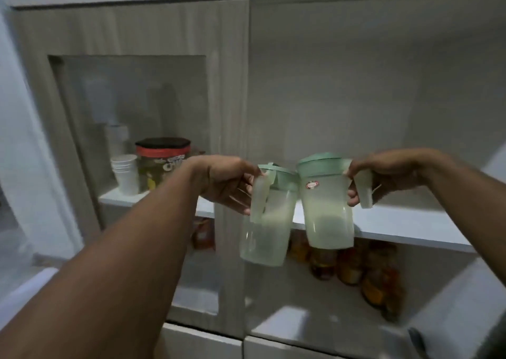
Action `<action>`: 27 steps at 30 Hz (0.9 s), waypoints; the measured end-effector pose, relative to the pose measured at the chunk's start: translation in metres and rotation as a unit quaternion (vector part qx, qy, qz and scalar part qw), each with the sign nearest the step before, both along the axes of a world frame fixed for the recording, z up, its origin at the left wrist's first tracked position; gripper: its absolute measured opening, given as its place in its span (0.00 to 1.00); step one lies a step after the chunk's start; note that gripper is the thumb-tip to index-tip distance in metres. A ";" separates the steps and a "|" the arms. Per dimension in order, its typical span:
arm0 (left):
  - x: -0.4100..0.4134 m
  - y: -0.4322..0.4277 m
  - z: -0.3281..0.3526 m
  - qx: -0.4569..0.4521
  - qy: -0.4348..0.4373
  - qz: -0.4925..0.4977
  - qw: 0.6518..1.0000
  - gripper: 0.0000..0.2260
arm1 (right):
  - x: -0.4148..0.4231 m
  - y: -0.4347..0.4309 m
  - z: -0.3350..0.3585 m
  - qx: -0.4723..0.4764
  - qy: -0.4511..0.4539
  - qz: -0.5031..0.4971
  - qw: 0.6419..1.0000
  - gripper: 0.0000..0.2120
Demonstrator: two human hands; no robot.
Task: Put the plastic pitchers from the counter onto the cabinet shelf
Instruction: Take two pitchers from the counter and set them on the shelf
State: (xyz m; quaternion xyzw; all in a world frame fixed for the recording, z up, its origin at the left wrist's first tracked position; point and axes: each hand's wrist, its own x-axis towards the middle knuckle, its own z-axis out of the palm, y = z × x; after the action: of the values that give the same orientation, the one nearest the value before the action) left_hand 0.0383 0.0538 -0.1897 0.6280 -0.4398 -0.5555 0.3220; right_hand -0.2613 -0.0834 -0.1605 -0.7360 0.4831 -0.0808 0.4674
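My left hand point(227, 183) grips the handle of one pitcher point(267, 221), my right hand point(383, 175) the handle of the other pitcher point(327, 208). Both hang side by side, nearly touching, before the front edge of the white shelf point(410, 230). The shelf looks bare behind them, I think; cups point(125, 173) and a jar point(161, 164) stand left.

Two pale green, see-through plastic pitchers with mint lids hang in the air side by side, nearly touching, before the white cabinet shelf point(405, 227); the left pitcher point(267, 221) sits lower, the right pitcher point(327, 202) bears a small red sticker
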 end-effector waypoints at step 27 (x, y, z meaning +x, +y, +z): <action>-0.203 -0.460 -0.072 -0.158 0.004 0.079 0.984 0.12 | -0.120 -0.343 -0.090 -0.091 -0.111 -0.285 0.948 0.15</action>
State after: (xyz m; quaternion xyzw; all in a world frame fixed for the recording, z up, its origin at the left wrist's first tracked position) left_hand -0.1651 -0.4065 -0.2621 0.5994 -0.4701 -0.4545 0.4618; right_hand -0.3810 -0.4266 -0.2509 -0.5939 0.6081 -0.3354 0.4063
